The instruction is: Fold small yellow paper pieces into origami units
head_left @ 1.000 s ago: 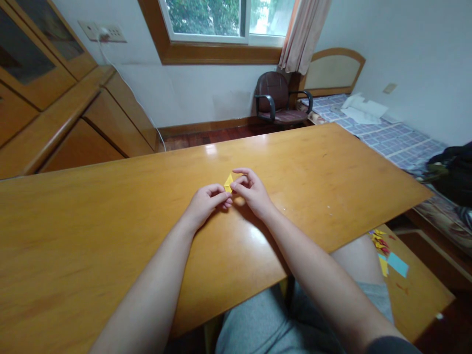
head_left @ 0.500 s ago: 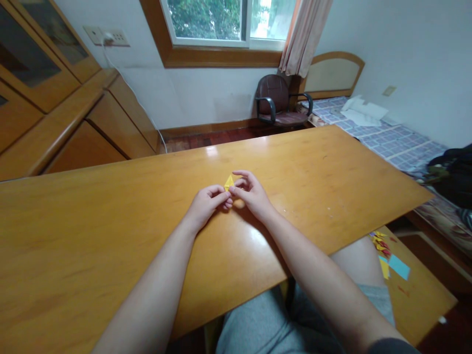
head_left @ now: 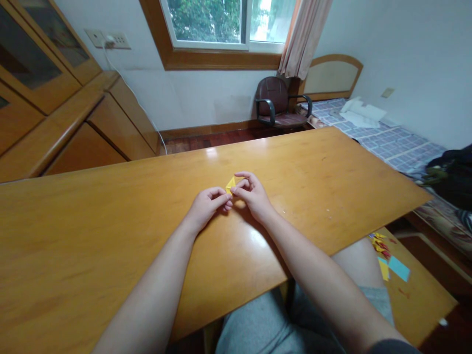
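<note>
A small folded piece of yellow paper (head_left: 230, 185) is pinched between both my hands just above the wooden table (head_left: 110, 231). My left hand (head_left: 205, 207) grips its lower left side with thumb and fingers closed. My right hand (head_left: 251, 195) pinches its right side, with the fingers curled over it. Most of the paper is hidden by my fingertips.
A low wooden stool (head_left: 413, 290) at the lower right carries several coloured paper scraps (head_left: 385, 253). Wooden cabinets (head_left: 55, 118) line the left wall. A dark chair (head_left: 275, 102) stands under the window, and a bed (head_left: 391, 142) runs along the right.
My hands stay at the same spot on the table. My fingers shift slightly on the yellow paper, which tilts a little to the right.
</note>
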A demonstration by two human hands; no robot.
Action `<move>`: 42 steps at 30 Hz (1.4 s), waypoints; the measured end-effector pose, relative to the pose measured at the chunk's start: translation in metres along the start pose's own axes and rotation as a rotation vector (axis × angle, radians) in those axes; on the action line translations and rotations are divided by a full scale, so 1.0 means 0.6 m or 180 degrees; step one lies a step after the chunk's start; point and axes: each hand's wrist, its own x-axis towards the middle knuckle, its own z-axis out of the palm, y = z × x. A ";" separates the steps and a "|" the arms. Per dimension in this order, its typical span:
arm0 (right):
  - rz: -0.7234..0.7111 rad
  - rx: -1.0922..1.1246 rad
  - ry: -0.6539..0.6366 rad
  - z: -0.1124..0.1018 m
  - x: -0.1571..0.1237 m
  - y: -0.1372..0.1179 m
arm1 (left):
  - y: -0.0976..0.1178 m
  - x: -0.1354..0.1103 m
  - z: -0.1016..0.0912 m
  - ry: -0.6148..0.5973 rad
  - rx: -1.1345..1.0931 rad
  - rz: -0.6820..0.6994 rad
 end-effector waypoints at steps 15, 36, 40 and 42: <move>-0.0137 -0.0061 0.0070 0.001 0.002 0.002 | -0.004 0.000 0.002 0.0000 -0.0002 -0.0020; -0.0265 -0.0001 0.0282 -0.003 0.008 0.003 | -0.013 0.005 -0.002 0.0443 -0.0199 0.0267; -0.0246 0.0063 0.0319 -0.003 0.008 0.000 | -0.012 0.005 -0.002 0.0577 -0.0312 0.0293; -0.0206 0.0088 0.0363 -0.002 0.008 -0.001 | -0.011 0.006 -0.002 0.0618 -0.0419 0.0262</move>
